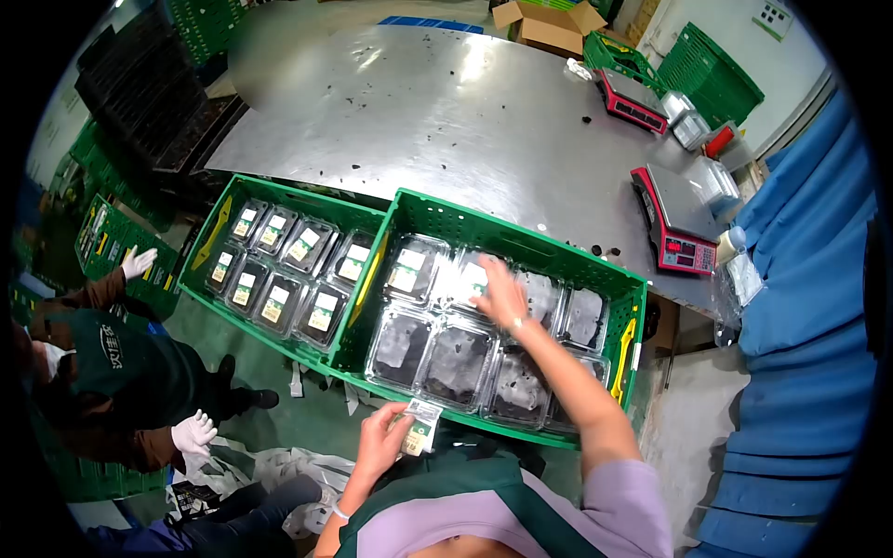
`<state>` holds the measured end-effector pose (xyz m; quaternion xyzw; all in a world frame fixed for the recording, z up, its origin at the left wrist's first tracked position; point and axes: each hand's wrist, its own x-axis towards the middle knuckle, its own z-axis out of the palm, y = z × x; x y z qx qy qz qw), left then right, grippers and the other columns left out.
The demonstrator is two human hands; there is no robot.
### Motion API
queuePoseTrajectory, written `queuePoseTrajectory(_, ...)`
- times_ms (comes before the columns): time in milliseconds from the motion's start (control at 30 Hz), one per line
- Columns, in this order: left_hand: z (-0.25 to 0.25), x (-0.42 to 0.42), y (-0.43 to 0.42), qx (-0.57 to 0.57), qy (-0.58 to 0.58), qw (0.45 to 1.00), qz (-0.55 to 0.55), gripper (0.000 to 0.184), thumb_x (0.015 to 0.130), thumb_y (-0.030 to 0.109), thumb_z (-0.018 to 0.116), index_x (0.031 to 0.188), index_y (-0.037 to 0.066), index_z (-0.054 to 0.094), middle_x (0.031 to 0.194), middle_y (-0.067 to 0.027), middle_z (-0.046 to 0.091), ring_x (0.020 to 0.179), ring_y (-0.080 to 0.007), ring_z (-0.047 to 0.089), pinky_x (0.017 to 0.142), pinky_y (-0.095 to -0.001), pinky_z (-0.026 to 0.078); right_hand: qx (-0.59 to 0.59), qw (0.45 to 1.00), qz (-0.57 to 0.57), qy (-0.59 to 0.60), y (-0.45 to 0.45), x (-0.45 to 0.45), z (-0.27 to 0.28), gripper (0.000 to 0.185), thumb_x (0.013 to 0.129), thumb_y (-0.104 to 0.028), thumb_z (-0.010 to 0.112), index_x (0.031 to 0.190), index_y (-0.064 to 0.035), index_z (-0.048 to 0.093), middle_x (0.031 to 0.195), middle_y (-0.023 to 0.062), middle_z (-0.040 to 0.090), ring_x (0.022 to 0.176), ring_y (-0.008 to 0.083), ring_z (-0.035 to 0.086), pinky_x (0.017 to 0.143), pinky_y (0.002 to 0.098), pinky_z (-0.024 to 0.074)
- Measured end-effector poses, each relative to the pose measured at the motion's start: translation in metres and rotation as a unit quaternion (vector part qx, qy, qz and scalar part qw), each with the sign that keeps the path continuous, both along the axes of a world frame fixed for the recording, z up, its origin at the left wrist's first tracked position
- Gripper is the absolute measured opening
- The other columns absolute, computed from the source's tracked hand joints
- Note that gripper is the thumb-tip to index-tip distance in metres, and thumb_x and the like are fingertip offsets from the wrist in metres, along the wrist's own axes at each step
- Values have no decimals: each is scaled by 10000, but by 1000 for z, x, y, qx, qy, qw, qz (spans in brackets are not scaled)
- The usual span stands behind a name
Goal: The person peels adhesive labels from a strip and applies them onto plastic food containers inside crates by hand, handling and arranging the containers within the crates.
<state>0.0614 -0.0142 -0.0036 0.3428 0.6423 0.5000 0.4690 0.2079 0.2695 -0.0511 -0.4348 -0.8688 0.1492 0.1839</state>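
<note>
Close to my body, my left hand (379, 441) pinches a small stack of printed labels (421, 430) at the near edge of the right green crate (521, 240). My right hand (503, 296) reaches over that crate, fingers apart, touching or just above a clear-lidded box (468, 279) in the far row. Left of it, another box carries a white and green label (406, 270). The other boxes there, such as one in the near row (458, 361), show dark contents and no label.
A second green crate (279, 192) on the left holds several labelled boxes. Beyond lies a metal table (419, 112) with dark crumbs. Two red scales (686, 251) stand at the right, near a blue curtain (791, 372). A person in white gloves (194, 433) is at the left.
</note>
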Motion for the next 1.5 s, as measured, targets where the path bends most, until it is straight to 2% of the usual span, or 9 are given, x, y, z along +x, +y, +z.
queuePoseTrajectory(167,5,27,37,-43,-45,998,-25,159,794,97,607,883,-33,583,777,-64,622,720,-77,546,647,-241,443,-469,850,206,126,-120,45,80,242,817,-268,587,876,-35,618,794,94,637,712,156,594,625,301,454)
queuePoseTrajectory(333,37,36,54,-56,87,958,-267,265,825,133,562,1048,-2,515,883,-137,613,771,-245,588,712,-309,446,-34,992,-9,120,-14,79,41,233,840,-238,516,861,-7,499,811,171,562,679,337,558,606,405,432)
queuePoseTrajectory(533,11,29,32,41,13,971,-233,270,842,82,524,1101,4,527,936,-77,615,825,-177,572,753,-268,442,-63,976,-38,-205,44,107,-48,419,720,-321,663,976,-38,491,931,158,537,776,358,563,647,436,455)
queuePoseTrajectory(633,26,41,37,-65,-185,978,-65,238,835,47,527,1060,-20,568,916,-65,615,833,-80,538,735,-231,441,24,996,-32,-82,24,101,-17,573,668,-326,707,1114,-49,478,972,130,544,771,296,583,636,397,464)
queuePoseTrajectory(900,24,58,60,-17,96,977,-191,188,806,144,605,888,-18,559,704,-69,590,650,-74,512,590,-247,429,-470,842,68,256,-119,90,77,229,818,-263,590,877,-43,615,705,76,618,605,132,587,557,279,443)
queuePoseTrajectory(967,44,62,59,17,101,966,-237,226,826,148,571,986,-7,534,737,-95,596,648,-128,542,615,-270,435,-200,940,-16,275,-65,108,65,220,843,-263,549,843,-47,587,644,63,593,530,166,536,492,279,431)
queuePoseTrajectory(1233,17,29,13,104,203,937,-264,230,838,127,533,1017,-16,555,1102,-151,552,984,-220,538,846,-285,404,-40,920,-196,-336,49,203,-30,676,565,-400,762,1078,-72,468,1006,119,572,901,273,574,753,376,464)
queuePoseTrajectory(1367,15,47,-14,-46,-137,989,-27,249,826,66,528,1063,9,576,983,-103,618,878,-131,561,779,-249,427,-69,997,-9,20,-20,129,27,473,667,-295,715,1039,-56,548,902,114,600,784,251,600,660,359,465)
queuePoseTrajectory(1500,9,49,-12,-24,18,998,-55,162,806,89,581,928,-13,614,767,-67,632,680,-73,541,613,-234,434,-310,896,289,133,-140,68,77,232,745,-241,673,847,-38,627,752,88,608,629,190,608,594,269,482)
